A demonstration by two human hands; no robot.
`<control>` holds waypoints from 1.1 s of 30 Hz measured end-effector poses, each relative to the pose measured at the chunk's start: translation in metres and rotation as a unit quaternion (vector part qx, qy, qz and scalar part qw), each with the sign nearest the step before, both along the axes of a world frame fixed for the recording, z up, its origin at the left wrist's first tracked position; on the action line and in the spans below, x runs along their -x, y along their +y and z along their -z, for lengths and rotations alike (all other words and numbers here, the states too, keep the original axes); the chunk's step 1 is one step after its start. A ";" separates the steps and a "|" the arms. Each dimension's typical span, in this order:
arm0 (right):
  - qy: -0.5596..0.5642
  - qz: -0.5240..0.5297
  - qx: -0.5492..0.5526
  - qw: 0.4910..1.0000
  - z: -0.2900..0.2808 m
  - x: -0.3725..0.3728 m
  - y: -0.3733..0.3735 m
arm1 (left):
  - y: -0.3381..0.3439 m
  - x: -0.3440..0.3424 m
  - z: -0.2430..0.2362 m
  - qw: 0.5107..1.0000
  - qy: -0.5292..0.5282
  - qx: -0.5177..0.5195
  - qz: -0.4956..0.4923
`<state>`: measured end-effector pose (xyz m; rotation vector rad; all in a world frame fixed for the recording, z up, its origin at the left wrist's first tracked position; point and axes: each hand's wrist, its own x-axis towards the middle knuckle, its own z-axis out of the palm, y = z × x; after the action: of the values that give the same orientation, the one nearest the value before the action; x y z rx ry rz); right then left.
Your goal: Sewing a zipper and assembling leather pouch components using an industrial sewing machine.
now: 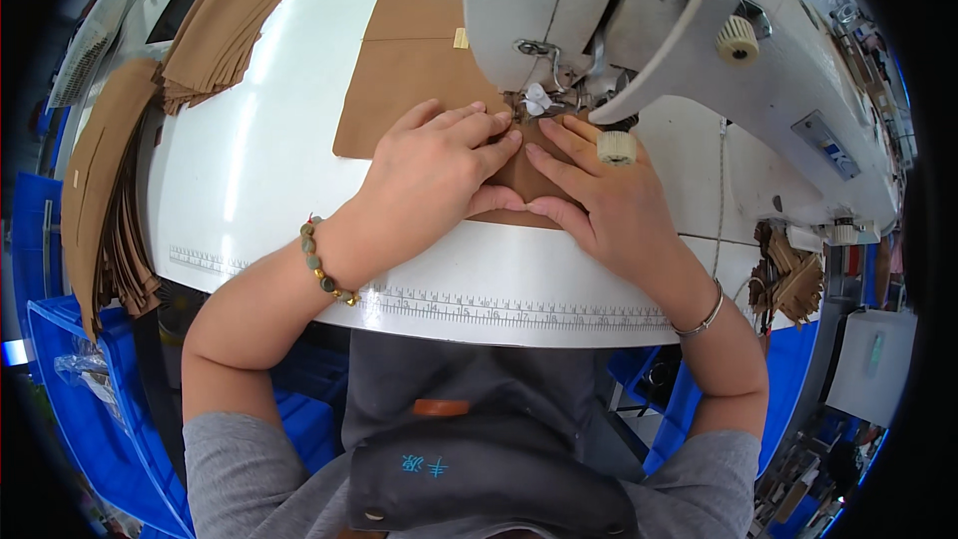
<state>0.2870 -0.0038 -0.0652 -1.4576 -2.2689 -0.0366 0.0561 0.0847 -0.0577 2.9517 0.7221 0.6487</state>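
Observation:
A flat brown panel [409,75], leather-like, lies on the white table under the head of a sewing machine [534,10]. A seam line crosses it, and a small pale tag sits beside that line. My left hand [444,160] rests flat on the panel, fingertips close to the presser foot area [539,100]. On the right side of the foot my right hand [604,185] lies with fingers spread on the brown material. Both thumbs meet at the panel's near edge. The needle point is hidden among the metal parts and my fingers.
Stacked brown pieces [225,30] lie at the far left; more brown strips [100,190] hang over the table's left edge. A printed ruler [519,314] runs along the near edge. Blue bins [100,409] stand below left. Brown scraps [788,274] hang at the right.

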 end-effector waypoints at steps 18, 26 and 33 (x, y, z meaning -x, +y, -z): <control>-0.002 0.003 -0.003 1.000 0.005 -0.002 0.004 | 0.003 -0.002 0.001 1.000 -0.007 -0.005 -0.003; 0.007 -0.002 -0.009 1.000 0.004 -0.002 0.004 | 0.003 -0.002 -0.001 1.000 -0.002 -0.011 -0.005; -0.003 -0.006 -0.004 1.000 0.002 -0.003 0.005 | 0.002 -0.003 -0.003 1.000 0.005 -0.003 -0.007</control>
<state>0.2902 0.0010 -0.0673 -1.4421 -2.2786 -0.0463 0.0588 0.0872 -0.0546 2.9599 0.7430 0.6386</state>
